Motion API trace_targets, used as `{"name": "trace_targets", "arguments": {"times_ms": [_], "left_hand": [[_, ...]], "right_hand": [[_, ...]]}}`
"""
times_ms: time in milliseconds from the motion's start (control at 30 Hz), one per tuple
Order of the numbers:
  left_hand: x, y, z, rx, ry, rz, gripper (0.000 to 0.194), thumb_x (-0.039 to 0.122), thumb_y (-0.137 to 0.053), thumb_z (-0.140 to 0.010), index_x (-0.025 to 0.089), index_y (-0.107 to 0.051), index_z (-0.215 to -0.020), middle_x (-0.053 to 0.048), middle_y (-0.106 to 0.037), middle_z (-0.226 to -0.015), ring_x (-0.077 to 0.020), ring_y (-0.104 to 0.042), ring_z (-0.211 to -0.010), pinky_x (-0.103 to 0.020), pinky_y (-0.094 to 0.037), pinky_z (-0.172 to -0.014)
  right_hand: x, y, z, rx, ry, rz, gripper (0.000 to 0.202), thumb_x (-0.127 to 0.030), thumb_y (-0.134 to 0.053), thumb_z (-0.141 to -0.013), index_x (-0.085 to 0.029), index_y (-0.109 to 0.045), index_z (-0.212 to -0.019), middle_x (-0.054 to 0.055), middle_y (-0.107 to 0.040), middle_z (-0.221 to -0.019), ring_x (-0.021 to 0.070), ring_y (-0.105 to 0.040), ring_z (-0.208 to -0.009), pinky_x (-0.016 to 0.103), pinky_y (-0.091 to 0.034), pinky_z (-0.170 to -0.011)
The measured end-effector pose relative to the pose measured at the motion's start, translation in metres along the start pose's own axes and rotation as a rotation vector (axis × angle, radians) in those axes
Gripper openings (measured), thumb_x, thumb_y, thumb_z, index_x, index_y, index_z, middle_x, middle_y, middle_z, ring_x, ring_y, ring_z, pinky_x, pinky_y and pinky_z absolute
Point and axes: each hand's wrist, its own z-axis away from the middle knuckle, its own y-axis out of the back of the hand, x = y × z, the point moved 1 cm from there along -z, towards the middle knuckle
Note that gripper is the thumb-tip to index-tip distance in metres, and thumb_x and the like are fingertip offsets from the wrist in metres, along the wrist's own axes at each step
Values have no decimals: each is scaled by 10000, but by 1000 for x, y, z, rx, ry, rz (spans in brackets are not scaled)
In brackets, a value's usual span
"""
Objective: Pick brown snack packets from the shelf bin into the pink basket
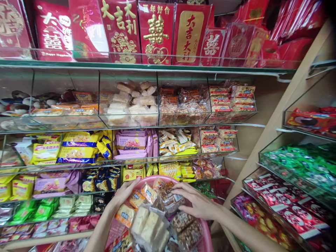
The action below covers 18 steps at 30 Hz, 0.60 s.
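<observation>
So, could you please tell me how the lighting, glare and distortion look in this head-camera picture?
Head view: lighting is even and bright, with soft shadows; the clear bin fronts carry pale glare that hazes the snacks behind; wide-angle bending tilts the wooden shelf post and stretches the right-hand bins; both hands, left and right, and the pink basket are fairly sharp, the corners softer.

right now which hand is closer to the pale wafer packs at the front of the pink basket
Left. The left hand rests just above the pale wafer packs in the pink basket; the right hand lies farther right, over clear-wrapped snacks.
</observation>
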Motion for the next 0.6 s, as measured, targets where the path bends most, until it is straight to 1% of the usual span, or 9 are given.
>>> {"name": "trace_targets", "arguments": {"times_ms": [100, 167, 233, 333, 433, 533, 600], "left_hand": [[-1, 0, -2, -17, -19, -1, 648, 705, -390, -741, 289, -605, -1189, -30, -547, -1309, -297, -427, -1262, -454, -255, -1088], [-3, 0, -3, -39, -52, 14, 628, 698, -386, -749, 300, -610, -1180, -13, -567, -1289, -279, -459, -1237, -429, -283, -1079], [-3, -1, -5, -41, -55, 15, 633, 699, -385, -749, 296, -608, -1183, -13, -575, -1279, -277, -471, -1225, -416, -298, -1071], [-2, -1, -5, -21, -46, 4, 673, 707, -384, -741, 263, -602, -1198, -36, -567, -1284, -291, -464, -1230, -416, -303, -1066], [2, 0, -2, -56, -75, 15, 659, 701, -381, -747, 252, -629, -1161, -31, -598, -1246, -287, -488, -1207, -418, -298, -1068], [7, 2, 2, -48, -50, 16, 655, 705, -385, -741, 254, -646, -1138, -27, -609, -1230, -301, -483, -1210, -432, -288, -1073], [11, 3, 5, -20, -15, 10, 690, 720, -386, -727, 232, -652, -1136, -46, -602, -1235, -330, -470, -1217, -448, -292, -1069]], "right_hand": [[-1, -3, 2, 5, -20, -46, 506, -294, -553, -787, -239, -455, -1281, 78, -435, -1344, 210, -346, -1299, 370, -304, -1076], [-2, -3, 4, 4, -40, -76, 526, -341, -554, -794, -230, -441, -1296, 90, -415, -1370, 215, -356, -1295, 384, -308, -1075], [-3, -2, 4, -5, -50, -86, 559, -407, -534, -814, -227, -408, -1329, 102, -378, -1411, 227, -330, -1315, 412, -296, -1082], [-4, -4, 3, -50, -47, -30, 646, -506, -505, -823, -259, -319, -1391, 88, -285, -1482, 250, -208, -1373, 480, -211, -1109], [-5, -8, 4, -92, -13, 63, 717, -566, -482, -815, -300, -215, -1426, 63, -142, -1529, 271, -65, -1401, 556, -97, -1111], [-6, -9, 10, -44, -11, 102, 741, -580, -426, -837, -295, -110, -1443, 61, -36, -1535, 280, 7, -1400, 585, -47, -1101], [-8, -7, 14, 13, -37, 114, 754, -580, -390, -850, -272, -50, -1449, 69, -33, -1531, 277, 15, -1399, 586, -26, -1101]]}}
